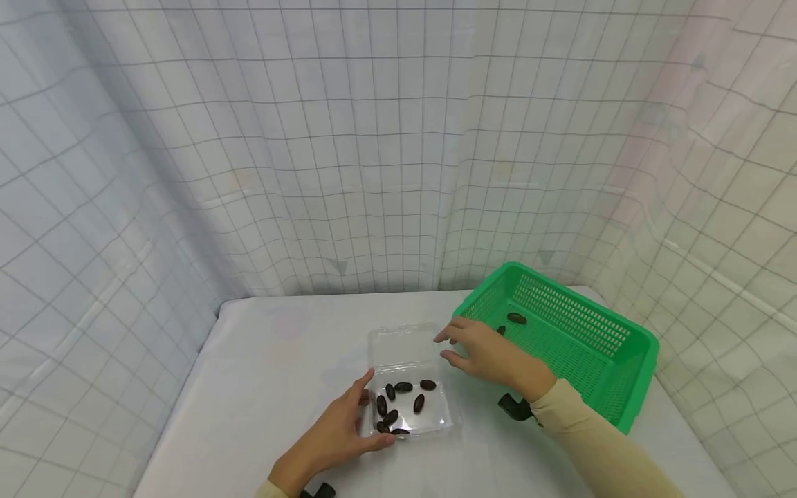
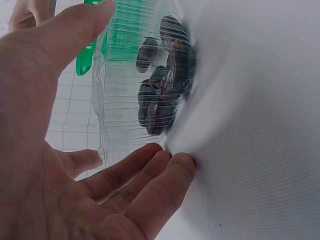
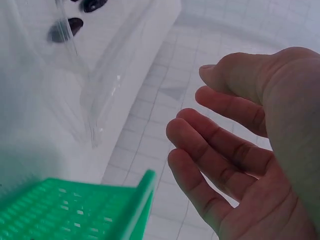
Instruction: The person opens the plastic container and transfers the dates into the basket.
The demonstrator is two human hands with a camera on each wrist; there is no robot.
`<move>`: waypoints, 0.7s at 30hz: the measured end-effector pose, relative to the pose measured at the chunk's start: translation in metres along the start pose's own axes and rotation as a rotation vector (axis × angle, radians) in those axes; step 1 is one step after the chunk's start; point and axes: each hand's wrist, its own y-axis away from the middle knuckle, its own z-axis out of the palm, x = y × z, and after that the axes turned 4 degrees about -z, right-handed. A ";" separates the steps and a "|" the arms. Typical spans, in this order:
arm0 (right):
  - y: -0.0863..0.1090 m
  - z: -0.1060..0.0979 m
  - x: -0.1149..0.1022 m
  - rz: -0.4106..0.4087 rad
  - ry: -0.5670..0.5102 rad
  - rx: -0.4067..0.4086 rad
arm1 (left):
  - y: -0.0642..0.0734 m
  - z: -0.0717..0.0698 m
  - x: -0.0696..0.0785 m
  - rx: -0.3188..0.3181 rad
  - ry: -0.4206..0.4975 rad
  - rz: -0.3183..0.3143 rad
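A clear plastic clamshell box (image 1: pixel 431 420) lies on the table with its lid (image 1: pixel 401 346) folded back, away from me. Several dark brown dates (image 1: pixel 403 387) are spread in its base, bunched toward the left side. My left hand (image 1: pixel 336 425) holds the box across its left side, thumb at the near corner and index finger at the far one. The other fingers (image 2: pixel 165 187) rest low beside the wall. My right hand (image 1: pixel 482 349) is in the air between the lid and the green basket (image 1: pixel 563 283), fingers loosely bent with nothing in them.
The green basket stands at the right on the white-covered table (image 1: pixel 268 360), with a few dates (image 1: pixel 517 318) on its floor. White sheeting with a dark grid (image 1: pixel 349 173) hangs around the back and both sides.
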 end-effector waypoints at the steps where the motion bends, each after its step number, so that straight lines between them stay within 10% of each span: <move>1: -0.001 0.003 -0.002 -0.005 0.005 -0.017 | 0.000 0.000 0.000 -0.001 0.001 0.001; 21: -0.030 0.041 -0.026 -0.112 -0.040 -0.424 | -0.002 0.001 -0.001 -0.025 0.035 -0.015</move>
